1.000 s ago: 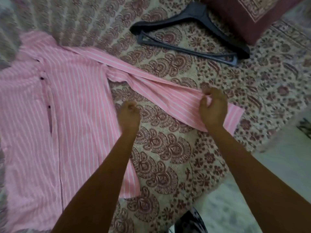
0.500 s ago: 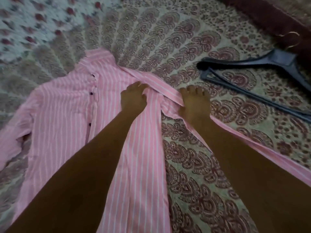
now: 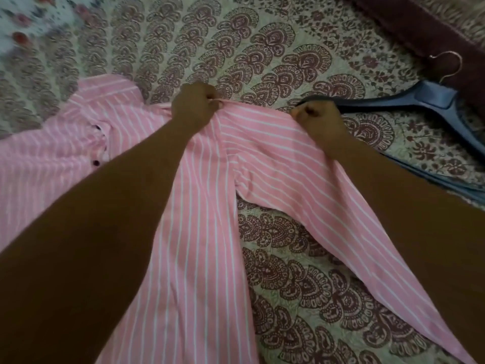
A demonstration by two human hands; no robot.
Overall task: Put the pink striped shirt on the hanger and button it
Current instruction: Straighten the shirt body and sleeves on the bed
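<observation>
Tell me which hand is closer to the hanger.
The right hand: it grips the pink striped shirt right beside the hanger's dark tip. The left hand grips the shirt farther off, on the right hand's other side.

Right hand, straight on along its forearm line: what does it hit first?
Likely the near tip of the hanger, just past the right hand gripping the shirt; then bedspread. Depth unclear.

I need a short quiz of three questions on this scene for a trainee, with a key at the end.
1. True or false: the left hand and the right hand both grip the pink striped shirt.
2. Where is the hanger? A) inside the shirt B) on the bedspread, beside the shirt C) in the left hand
3. What colour are the shirt's visible buttons?
Key: 1 true; 2 B; 3 dark.
</observation>
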